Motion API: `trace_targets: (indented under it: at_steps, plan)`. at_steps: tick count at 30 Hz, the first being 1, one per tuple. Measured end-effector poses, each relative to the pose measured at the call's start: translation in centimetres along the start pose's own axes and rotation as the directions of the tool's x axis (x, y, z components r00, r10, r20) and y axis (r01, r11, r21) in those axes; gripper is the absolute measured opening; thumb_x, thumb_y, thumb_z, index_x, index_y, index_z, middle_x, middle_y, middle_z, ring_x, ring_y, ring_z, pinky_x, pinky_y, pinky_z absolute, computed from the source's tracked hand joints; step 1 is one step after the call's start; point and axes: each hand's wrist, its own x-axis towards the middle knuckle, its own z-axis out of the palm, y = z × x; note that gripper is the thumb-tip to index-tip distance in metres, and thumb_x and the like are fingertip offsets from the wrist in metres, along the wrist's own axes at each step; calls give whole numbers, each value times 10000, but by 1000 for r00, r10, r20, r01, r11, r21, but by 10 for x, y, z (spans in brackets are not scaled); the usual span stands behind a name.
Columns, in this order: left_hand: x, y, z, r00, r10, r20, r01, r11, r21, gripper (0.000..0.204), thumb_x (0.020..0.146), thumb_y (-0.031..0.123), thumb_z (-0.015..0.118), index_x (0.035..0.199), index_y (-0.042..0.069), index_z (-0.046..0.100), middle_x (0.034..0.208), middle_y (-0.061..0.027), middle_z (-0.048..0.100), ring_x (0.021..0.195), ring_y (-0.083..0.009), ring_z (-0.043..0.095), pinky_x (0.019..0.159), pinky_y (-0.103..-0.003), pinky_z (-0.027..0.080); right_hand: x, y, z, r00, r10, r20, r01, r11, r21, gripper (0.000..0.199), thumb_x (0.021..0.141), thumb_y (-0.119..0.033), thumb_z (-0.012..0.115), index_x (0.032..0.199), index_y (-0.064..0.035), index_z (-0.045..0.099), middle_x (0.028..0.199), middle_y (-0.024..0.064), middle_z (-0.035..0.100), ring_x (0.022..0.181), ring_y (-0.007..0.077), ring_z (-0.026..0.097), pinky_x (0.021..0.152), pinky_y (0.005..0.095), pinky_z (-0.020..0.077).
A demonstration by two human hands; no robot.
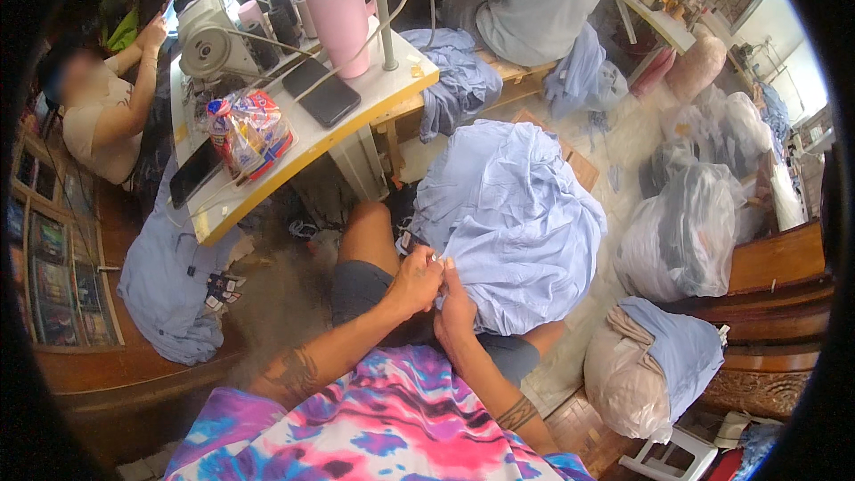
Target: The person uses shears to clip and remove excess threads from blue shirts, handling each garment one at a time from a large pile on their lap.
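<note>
A large light blue garment lies bunched over my right knee and down to the floor. My left hand and my right hand meet at its near edge, fingers pinched together on the cloth and on something small and white between them, too small to tell what. Both forearms come up from my tie-dye shirt. My bare left knee sticks out beside the cloth.
A white work table with a sewing machine, a pink tumbler, two dark phones and a snack bag stands ahead left. One person sits at far left, another at the top. Plastic bags of cloth crowd the right; more blue garments lie around.
</note>
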Motion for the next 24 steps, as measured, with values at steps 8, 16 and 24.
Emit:
trace_targets:
  at_steps: [8, 16, 24]
  plan:
    - [2, 9, 13, 1000, 5, -15, -6, 1000, -28, 182, 1014, 175, 531, 992, -1, 570, 688, -25, 526, 398, -121, 448, 336, -308, 370, 0, 4, -10, 991, -89, -102, 83, 995, -60, 375, 993, -343, 721, 1063, 24, 676, 977, 47, 672, 780, 134, 605, 674, 287, 484]
    - [11, 26, 2, 999, -43, -5, 42, 989, -145, 166, 1019, 172, 544, 1035, 10, 576, 701, -6, 527, 420, -96, 426, 353, -293, 381, -32, -8, 8, 952, -114, -285, 90, 991, -99, 425, 960, -316, 765, 1102, 69, 654, 1046, 79, 663, 886, 157, 596, 790, 300, 470]
    - [0, 43, 11, 997, -56, 46, 64, 976, -207, 178, 1005, 168, 543, 1075, 9, 581, 699, -7, 533, 423, -95, 421, 362, -294, 369, -25, -6, -23, 981, -182, -66, 178, 982, -56, 374, 974, -252, 743, 1224, 4, 636, 1081, 61, 677, 908, 167, 627, 794, 326, 506]
